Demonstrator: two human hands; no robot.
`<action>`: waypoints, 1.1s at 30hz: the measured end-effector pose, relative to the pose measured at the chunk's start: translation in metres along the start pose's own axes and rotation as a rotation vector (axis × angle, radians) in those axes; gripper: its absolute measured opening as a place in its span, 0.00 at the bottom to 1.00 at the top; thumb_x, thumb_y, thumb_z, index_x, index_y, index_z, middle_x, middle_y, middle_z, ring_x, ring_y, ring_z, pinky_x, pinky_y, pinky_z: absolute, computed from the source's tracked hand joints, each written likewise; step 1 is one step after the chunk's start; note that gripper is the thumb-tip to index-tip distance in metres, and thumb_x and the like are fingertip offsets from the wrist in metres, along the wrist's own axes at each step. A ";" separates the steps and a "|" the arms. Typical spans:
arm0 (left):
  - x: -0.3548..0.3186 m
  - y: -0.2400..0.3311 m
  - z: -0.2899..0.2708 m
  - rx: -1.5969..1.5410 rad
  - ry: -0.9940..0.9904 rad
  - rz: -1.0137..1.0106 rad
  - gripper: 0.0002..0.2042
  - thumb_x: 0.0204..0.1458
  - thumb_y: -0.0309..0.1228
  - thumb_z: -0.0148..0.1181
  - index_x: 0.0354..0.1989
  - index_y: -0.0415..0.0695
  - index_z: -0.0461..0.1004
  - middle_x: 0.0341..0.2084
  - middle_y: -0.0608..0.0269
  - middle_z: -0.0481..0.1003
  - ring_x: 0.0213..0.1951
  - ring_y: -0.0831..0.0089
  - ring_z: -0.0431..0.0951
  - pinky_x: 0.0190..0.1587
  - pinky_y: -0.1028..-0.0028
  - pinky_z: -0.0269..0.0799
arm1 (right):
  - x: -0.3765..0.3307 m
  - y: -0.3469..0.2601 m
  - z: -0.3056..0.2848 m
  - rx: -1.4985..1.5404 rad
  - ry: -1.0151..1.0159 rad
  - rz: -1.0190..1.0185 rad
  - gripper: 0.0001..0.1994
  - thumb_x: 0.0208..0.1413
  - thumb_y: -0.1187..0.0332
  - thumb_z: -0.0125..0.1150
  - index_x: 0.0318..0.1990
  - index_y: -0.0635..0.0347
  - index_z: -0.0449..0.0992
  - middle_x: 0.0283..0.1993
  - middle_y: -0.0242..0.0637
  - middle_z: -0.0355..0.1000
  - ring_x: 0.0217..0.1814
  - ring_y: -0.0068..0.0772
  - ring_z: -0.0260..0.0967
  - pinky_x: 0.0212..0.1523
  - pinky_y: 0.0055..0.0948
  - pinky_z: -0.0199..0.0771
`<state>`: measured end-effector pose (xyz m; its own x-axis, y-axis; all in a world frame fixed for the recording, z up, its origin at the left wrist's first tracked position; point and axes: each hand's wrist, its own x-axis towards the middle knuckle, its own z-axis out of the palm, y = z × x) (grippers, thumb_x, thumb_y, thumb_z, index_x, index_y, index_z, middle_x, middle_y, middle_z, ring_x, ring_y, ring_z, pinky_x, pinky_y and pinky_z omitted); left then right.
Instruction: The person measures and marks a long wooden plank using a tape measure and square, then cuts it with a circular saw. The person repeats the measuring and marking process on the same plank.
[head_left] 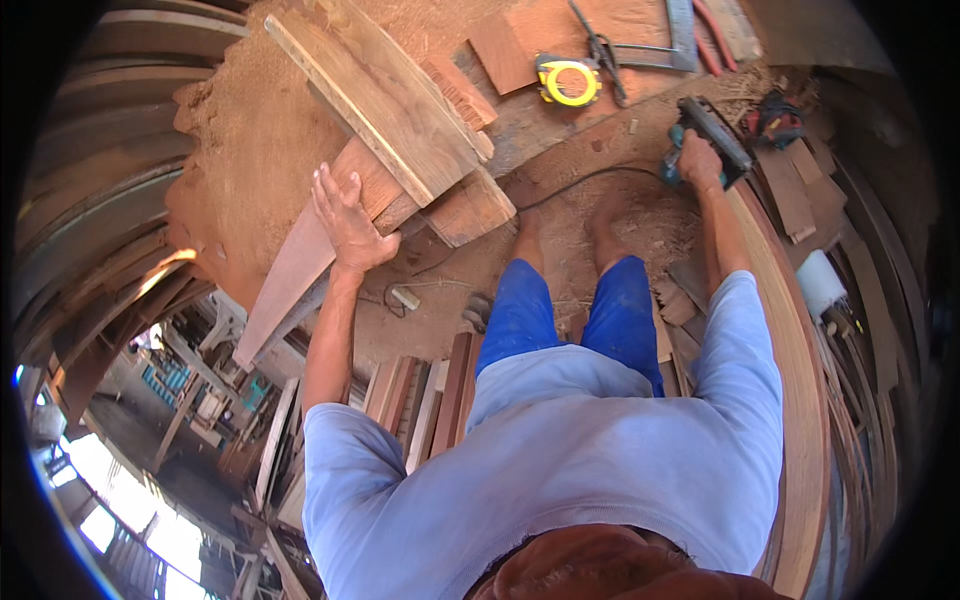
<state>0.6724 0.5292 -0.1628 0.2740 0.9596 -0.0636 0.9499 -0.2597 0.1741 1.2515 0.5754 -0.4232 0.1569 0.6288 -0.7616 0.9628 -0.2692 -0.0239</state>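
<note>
My left hand lies flat, fingers spread, on a long reddish wooden board that leans off the sawdust-covered bench. My right hand grips the handle of a teal and black power tool resting on the near end of a long curved wooden plank. The tool's black cord trails across the sawdust floor towards my bare feet.
Stacked thick planks lie on the bench beyond my left hand. A yellow tape measure, a metal square and red-handled pliers sit at the top. Offcuts and timber strips crowd the right side and the floor below.
</note>
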 end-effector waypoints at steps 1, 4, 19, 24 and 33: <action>-0.002 0.000 -0.001 0.004 -0.003 -0.010 0.56 0.25 0.37 0.73 0.72 0.55 0.51 0.74 0.27 0.44 0.73 0.26 0.45 0.72 0.34 0.43 | 0.012 -0.001 0.003 -0.016 0.011 0.003 0.14 0.62 0.68 0.56 0.52 0.63 0.72 0.51 0.60 0.79 0.58 0.62 0.77 0.55 0.54 0.78; 0.007 -0.001 0.001 0.014 0.001 -0.008 0.57 0.25 0.38 0.72 0.73 0.57 0.50 0.74 0.27 0.44 0.73 0.26 0.46 0.71 0.33 0.45 | 0.054 0.008 0.024 -0.095 0.034 -0.018 0.15 0.65 0.64 0.55 0.54 0.62 0.70 0.50 0.58 0.80 0.57 0.60 0.78 0.53 0.55 0.78; 0.003 -0.009 0.005 -0.005 -0.022 0.021 0.59 0.34 0.45 0.75 0.78 0.55 0.45 0.75 0.24 0.43 0.75 0.29 0.46 0.72 0.35 0.44 | 0.098 -0.076 0.137 -0.295 -0.111 -0.276 0.16 0.62 0.67 0.53 0.54 0.61 0.78 0.54 0.52 0.80 0.56 0.58 0.79 0.54 0.53 0.80; 0.003 -0.010 0.004 -0.008 -0.028 0.037 0.59 0.34 0.44 0.74 0.78 0.55 0.45 0.75 0.24 0.42 0.75 0.28 0.45 0.72 0.34 0.42 | 0.087 -0.100 0.164 -0.319 -0.146 -0.365 0.16 0.62 0.66 0.54 0.53 0.61 0.79 0.53 0.52 0.81 0.56 0.58 0.79 0.54 0.53 0.80; 0.001 -0.007 -0.011 -0.039 -0.115 -0.076 0.53 0.25 0.37 0.73 0.69 0.54 0.54 0.74 0.23 0.42 0.76 0.28 0.41 0.71 0.32 0.40 | -0.031 -0.140 0.109 -0.165 -0.245 -0.370 0.14 0.61 0.66 0.56 0.49 0.61 0.81 0.50 0.53 0.81 0.56 0.59 0.79 0.54 0.51 0.80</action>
<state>0.6645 0.5336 -0.1532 0.2191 0.9570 -0.1903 0.9627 -0.1803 0.2020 1.0884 0.5144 -0.4669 -0.2404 0.4650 -0.8521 0.9695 0.0719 -0.2343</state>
